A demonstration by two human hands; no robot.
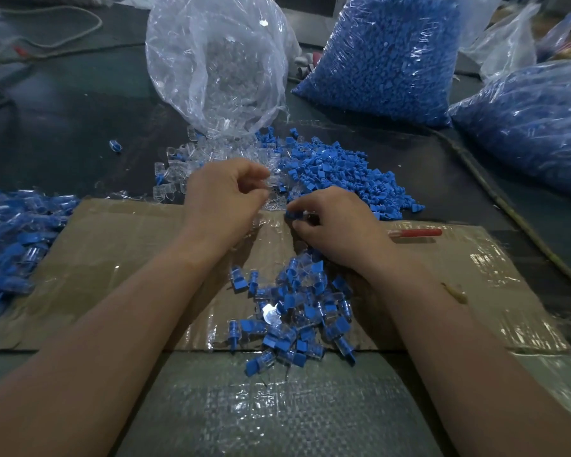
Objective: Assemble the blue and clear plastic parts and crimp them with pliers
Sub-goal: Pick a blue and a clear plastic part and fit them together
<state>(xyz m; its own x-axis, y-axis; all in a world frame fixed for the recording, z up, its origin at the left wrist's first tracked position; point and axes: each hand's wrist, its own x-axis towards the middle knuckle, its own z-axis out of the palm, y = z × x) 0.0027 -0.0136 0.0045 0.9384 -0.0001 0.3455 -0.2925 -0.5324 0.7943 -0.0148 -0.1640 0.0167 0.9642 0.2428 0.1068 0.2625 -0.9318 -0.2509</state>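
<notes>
The left hand (225, 192) is curled, with thumb and forefinger pinched on a clear part (272, 179) at the near edge of the clear pile (192, 159). The right hand (337, 222) is also mostly closed; its fingertips hold a blue part (292, 215), and a red handle (416, 233) comes out from behind the hand on the right. This is probably the pliers, but the head of the tool is hidden, so I cannot say if the hand really holds it. The two parts are near each other but still apart, above the far edge of the cardboard (129, 258).

The loose blue parts lie in a blue pile (350, 173) just to the right of the clear pile, below the open clear bag (218, 61). Pieces that look already joined are in a near heap (297, 311) between the forearms, and more are in a left heap (10, 235). Two blue bags (383, 54) stand far on the right.

I judge both parts to be very light and stiff, small molded plastic. The clear part looks smooth and a little slippery, so it is better to take it by its flat sides, with the open end free toward the other hand. The blue part has a ribbed stem and a wider flat tab; the tab seems the good place to hold, so that the stem can go into the clear part. The clear shell may crack if the crimp is too hard, so the pressure should be moderate.
</notes>
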